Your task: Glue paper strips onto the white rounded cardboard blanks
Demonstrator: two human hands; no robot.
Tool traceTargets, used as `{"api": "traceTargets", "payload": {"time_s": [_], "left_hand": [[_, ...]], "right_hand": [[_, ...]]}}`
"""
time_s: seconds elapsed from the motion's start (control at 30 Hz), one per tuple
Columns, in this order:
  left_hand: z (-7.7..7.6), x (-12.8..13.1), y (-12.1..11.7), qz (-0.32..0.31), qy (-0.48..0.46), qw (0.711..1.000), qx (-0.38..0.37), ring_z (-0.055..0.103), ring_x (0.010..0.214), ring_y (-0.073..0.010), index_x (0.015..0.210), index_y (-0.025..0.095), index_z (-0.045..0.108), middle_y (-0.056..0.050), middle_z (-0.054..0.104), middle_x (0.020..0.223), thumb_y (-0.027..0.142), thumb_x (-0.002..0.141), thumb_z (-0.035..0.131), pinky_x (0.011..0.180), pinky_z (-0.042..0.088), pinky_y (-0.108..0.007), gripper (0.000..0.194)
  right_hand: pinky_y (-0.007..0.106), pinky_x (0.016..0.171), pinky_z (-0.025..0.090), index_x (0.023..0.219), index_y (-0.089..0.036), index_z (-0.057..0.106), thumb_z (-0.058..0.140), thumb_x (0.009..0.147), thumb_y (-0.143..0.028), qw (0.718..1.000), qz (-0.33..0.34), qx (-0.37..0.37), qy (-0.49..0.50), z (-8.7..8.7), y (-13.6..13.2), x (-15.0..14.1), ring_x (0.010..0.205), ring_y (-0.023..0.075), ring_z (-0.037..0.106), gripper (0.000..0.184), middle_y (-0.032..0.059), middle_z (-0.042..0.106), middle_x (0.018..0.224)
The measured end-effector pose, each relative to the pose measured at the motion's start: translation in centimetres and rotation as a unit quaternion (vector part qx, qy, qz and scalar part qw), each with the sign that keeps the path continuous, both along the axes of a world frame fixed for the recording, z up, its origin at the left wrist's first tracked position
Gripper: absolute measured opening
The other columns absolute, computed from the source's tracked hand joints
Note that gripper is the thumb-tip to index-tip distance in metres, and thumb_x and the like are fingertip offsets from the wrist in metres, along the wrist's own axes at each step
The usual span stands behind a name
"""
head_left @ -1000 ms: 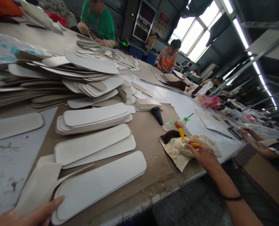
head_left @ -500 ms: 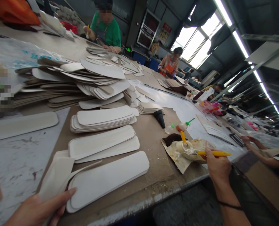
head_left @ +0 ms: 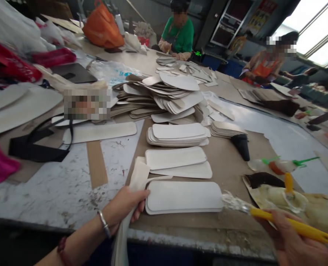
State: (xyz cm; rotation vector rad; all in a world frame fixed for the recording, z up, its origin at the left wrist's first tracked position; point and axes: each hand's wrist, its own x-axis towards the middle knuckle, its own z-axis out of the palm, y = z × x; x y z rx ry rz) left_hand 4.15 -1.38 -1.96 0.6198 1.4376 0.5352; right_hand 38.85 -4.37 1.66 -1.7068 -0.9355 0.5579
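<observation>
My right hand (head_left: 291,236) grips a brush (head_left: 302,225) by its yellow handle. The brush's bristles, caked in whitish paste, touch or nearly touch the right end of the nearest white rounded panel (head_left: 184,195). At that panel's left end is my left hand (head_left: 125,203), closed round a bundle of pale strips (head_left: 121,240) that hangs over the table edge, its thumb near the panel's corner. Two more piles of white panels (head_left: 177,133) lie behind. Right of them, a paste-smeared tub (head_left: 294,201) with another yellow handle in it rests on stained sheeting.
A large heap of grey-white pieces (head_left: 164,96) stands behind the piles. A black cone (head_left: 241,146) and bottles with green nozzles (head_left: 284,166) lie to the right. Black straps (head_left: 39,144) and bags are at left. A person in green (head_left: 180,33) sits across the table.
My right hand has brought the brush from beside the paste tub to the nearest panel's right end. My left hand stays at the panel's left end. The view has swung left.
</observation>
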Motion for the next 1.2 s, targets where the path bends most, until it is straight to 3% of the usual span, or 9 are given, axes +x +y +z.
{"api": "traceTargets", "payload": {"time_s": [0.03, 0.1, 0.17, 0.27, 0.5, 0.73, 1.03, 1.2], "left_hand": [[0.0, 0.0, 0.0, -0.002, -0.004, 1.0, -0.001, 0.034, 0.03, -0.0059, 0.04, 0.016, 0.049, 0.004, 0.04, 0.03, 0.054, 0.061, 0.059, 0.036, 0.024, -0.02, 0.044], [0.0, -0.1, -0.1, -0.006, -0.011, 1.0, -0.001, 0.034, 0.029, -0.0056, 0.04, 0.016, 0.048, 0.004, 0.04, 0.03, 0.053, 0.06, 0.06, 0.036, 0.025, -0.019, 0.044], [0.0, -0.1, -0.1, -0.008, -0.017, 1.0, 0.0, 0.035, 0.03, -0.0057, 0.04, 0.016, 0.049, 0.004, 0.041, 0.031, 0.053, 0.06, 0.059, 0.036, 0.025, -0.02, 0.043], [-0.2, -0.2, -0.2, -0.008, -0.022, 1.0, 0.003, 0.036, 0.03, -0.006, 0.04, 0.016, 0.049, 0.003, 0.041, 0.031, 0.052, 0.061, 0.058, 0.036, 0.026, -0.02, 0.042], [-0.1, -0.4, 0.1, -0.011, -0.026, 1.0, 0.013, 0.036, 0.029, -0.0067, 0.039, 0.017, 0.049, 0.003, 0.041, 0.03, 0.05, 0.061, 0.056, 0.036, 0.027, -0.021, 0.041], [-0.1, -0.4, 0.0, -0.023, -0.022, 0.999, 0.014, 0.037, 0.03, -0.0081, 0.039, 0.017, 0.049, 0.002, 0.043, 0.031, 0.053, 0.06, 0.055, 0.038, 0.029, -0.023, 0.042], [-0.2, -0.3, -0.1, -0.033, 0.002, 0.999, 0.013, 0.036, 0.03, -0.0085, 0.039, 0.018, 0.049, 0.002, 0.043, 0.031, 0.056, 0.061, 0.053, 0.038, 0.028, -0.023, 0.045], [-0.4, -0.2, -0.3, -0.05, 0.037, 0.998, 0.017, 0.037, 0.031, -0.0096, 0.038, 0.018, 0.049, 0.001, 0.043, 0.029, 0.062, 0.061, 0.051, 0.04, 0.029, -0.023, 0.05]], "right_hand": [[0.039, 0.071, 0.058, 0.079, -0.023, 0.06, 0.069, 0.068, -0.046, 0.999, 0.003, -0.019, 0.046, -0.4, 0.2, -2.8, 0.075, 0.023, 0.066, 0.027, 0.0051, 0.066, 0.081], [0.037, 0.07, 0.058, 0.081, -0.02, 0.061, 0.072, 0.065, -0.046, 0.99, 0.079, -0.054, 0.107, -1.0, 0.6, -8.3, 0.075, 0.0229, 0.066, 0.033, 0.0045, 0.066, 0.081], [0.034, 0.067, 0.057, 0.08, -0.018, 0.061, 0.07, 0.068, -0.045, 0.98, 0.143, -0.061, 0.122, -1.3, 1.0, -12.7, 0.075, 0.0222, 0.065, 0.031, 0.0045, 0.066, 0.082], [0.034, 0.066, 0.055, 0.081, -0.018, 0.061, 0.066, 0.073, -0.044, 0.977, 0.169, -0.068, 0.107, -1.6, 1.3, -15.8, 0.075, 0.0217, 0.064, 0.028, 0.0042, 0.064, 0.079], [0.031, 0.065, 0.052, 0.081, -0.019, 0.063, 0.065, 0.072, -0.045, 0.983, 0.168, -0.072, -0.024, -1.2, 1.4, -14.8, 0.076, 0.0215, 0.062, 0.028, 0.0047, 0.064, 0.083], [0.032, 0.066, 0.051, 0.081, -0.019, 0.062, 0.061, 0.076, -0.045, 0.983, 0.169, -0.07, -0.009, -1.0, 1.3, -16.5, 0.073, 0.0201, 0.062, 0.027, 0.0038, 0.063, 0.081], [0.031, 0.068, 0.049, 0.08, -0.021, 0.062, 0.056, 0.076, -0.05, 0.971, 0.09, -0.083, -0.204, -0.8, 1.4, -11.4, 0.076, 0.0219, 0.062, 0.031, 0.0042, 0.065, 0.08], [0.032, 0.064, 0.049, 0.08, -0.02, 0.062, 0.054, 0.079, -0.048, 0.953, 0.093, -0.052, -0.284, -0.5, 1.4, -9.0, 0.072, 0.0225, 0.062, 0.028, 0.0055, 0.065, 0.079]]}}
